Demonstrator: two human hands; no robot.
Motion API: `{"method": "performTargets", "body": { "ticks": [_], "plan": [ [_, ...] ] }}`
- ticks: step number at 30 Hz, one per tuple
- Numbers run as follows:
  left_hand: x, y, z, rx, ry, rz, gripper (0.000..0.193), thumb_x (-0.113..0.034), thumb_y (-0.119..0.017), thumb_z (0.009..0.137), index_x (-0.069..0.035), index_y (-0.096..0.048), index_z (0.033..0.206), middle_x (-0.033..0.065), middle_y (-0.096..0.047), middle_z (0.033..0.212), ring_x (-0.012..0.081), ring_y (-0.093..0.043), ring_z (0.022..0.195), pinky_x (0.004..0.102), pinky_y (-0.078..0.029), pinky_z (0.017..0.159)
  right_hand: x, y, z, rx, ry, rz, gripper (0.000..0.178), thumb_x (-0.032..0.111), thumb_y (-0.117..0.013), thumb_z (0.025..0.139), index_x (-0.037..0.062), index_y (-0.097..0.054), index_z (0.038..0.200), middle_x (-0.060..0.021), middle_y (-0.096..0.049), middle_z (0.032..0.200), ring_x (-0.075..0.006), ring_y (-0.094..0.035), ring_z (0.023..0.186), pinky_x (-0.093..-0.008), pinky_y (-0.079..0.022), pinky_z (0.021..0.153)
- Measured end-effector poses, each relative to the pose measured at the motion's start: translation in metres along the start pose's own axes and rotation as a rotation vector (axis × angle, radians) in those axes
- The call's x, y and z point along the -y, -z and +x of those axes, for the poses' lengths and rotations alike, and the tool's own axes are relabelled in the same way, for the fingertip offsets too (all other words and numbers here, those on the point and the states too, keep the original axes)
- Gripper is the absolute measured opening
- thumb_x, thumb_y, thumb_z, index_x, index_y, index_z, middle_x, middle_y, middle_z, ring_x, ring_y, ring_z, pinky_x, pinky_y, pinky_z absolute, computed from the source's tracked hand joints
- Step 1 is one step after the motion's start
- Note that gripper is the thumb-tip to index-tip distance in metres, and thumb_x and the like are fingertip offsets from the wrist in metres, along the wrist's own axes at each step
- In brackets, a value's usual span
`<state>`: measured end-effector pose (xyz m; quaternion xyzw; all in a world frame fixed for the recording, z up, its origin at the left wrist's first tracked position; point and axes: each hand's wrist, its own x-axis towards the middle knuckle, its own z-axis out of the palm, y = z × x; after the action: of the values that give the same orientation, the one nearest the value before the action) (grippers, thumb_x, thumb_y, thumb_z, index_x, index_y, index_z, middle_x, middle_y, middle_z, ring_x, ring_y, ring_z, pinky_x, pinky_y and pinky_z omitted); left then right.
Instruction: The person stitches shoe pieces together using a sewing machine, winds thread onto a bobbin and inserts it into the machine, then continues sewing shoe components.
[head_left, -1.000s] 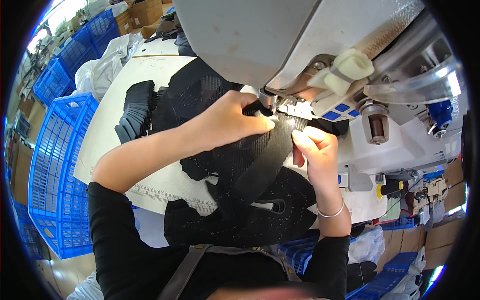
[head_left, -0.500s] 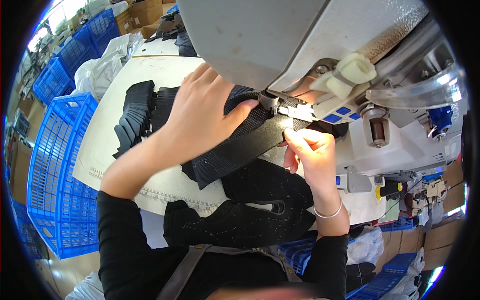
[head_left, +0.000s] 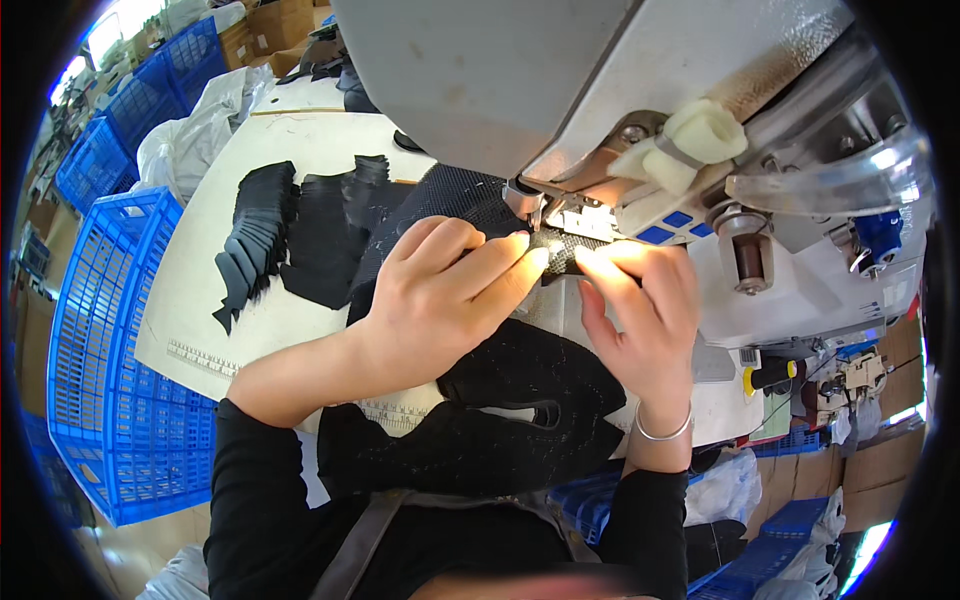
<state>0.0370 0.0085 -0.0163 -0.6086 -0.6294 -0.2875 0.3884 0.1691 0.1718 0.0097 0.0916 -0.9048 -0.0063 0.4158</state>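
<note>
A piece of black mesh fabric (head_left: 425, 200) lies under the needle area of a grey sewing machine (head_left: 470, 85), partly hidden by my left hand. My left hand (head_left: 445, 290) has thumb and forefinger closed on the fabric's edge, just in front of the presser foot (head_left: 524, 204). Close by on the right, my right hand (head_left: 645, 310) pinches the same edge between thumb and fingertips. A bright lamp spot falls between the two hands. Below them, black fabric pieces (head_left: 480, 450) with a slot-like opening hang over the table's near edge.
Two stacks of black cut pieces (head_left: 258, 240) (head_left: 325, 240) lie on the white table (head_left: 190, 300) at left. Blue plastic crates (head_left: 120, 350) stand beyond its left edge, with a white plastic bag (head_left: 205, 125). A thread spool (head_left: 770, 376) sits at right.
My left hand has drawn back from beside the presser foot toward me and now pinches the edge. The fabric has turned, its smooth strip no longer showing. My right hand has shifted slightly right.
</note>
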Motion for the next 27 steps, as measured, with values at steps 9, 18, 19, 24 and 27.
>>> {"method": "performTargets", "body": {
  "ticks": [9,18,19,24,27],
  "plan": [
    [0.014,-0.015,0.004,-0.177,0.039,0.091,0.009,-0.007,-0.067,0.065,-0.012,-0.062,0.069,-0.0082,-0.059,0.076,0.0115,-0.053,0.067,0.0358,-0.038,0.095,-0.013,-0.007,0.001,0.002,0.220,-0.050,0.027,0.006,-0.069,0.065,0.0041,-0.070,0.092,-0.0047,-0.064,0.093,-0.0181,-0.061,0.077,-0.0292,-0.049,0.063],
    [0.027,-0.030,0.006,-0.254,0.065,-0.065,0.010,-0.004,-0.068,0.063,-0.013,-0.064,0.068,-0.0071,-0.061,0.072,0.0148,-0.059,0.074,0.0362,-0.040,0.091,-0.002,-0.010,-0.003,-0.067,0.241,-0.179,0.018,0.007,-0.070,0.070,0.0050,-0.069,0.087,-0.0036,-0.064,0.091,-0.0164,-0.060,0.079,-0.0283,-0.045,0.064],
    [0.029,-0.031,0.005,-0.252,0.064,-0.067,0.010,-0.004,-0.068,0.063,-0.013,-0.064,0.068,-0.0071,-0.061,0.072,0.0148,-0.059,0.074,0.0362,-0.040,0.091,0.000,-0.011,-0.003,-0.062,0.227,-0.176,0.018,0.008,-0.070,0.070,0.0050,-0.069,0.088,-0.0034,-0.064,0.091,-0.0161,-0.060,0.079,-0.0282,-0.045,0.065],
    [0.034,-0.035,0.008,-0.308,0.106,-0.159,0.010,-0.005,-0.070,0.061,-0.012,-0.066,0.066,-0.0057,-0.063,0.071,0.0172,-0.060,0.078,0.0338,-0.042,0.080,0.003,-0.023,-0.005,-0.130,0.214,-0.200,0.019,0.010,-0.068,0.072,0.0045,-0.068,0.090,-0.0027,-0.062,0.091,-0.0149,-0.059,0.077,-0.0285,-0.043,0.066],
    [0.045,-0.039,0.005,-0.274,0.155,-0.195,0.008,-0.005,-0.071,0.061,-0.011,-0.065,0.064,-0.0043,-0.063,0.070,0.0169,-0.059,0.078,0.0333,-0.043,0.076,0.010,-0.022,-0.005,-0.054,0.140,-0.278,0.031,0.000,-0.068,0.063,0.0036,-0.068,0.093,-0.0036,-0.063,0.092,-0.0185,-0.059,0.081,-0.0342,-0.046,0.076]
  ]
}}
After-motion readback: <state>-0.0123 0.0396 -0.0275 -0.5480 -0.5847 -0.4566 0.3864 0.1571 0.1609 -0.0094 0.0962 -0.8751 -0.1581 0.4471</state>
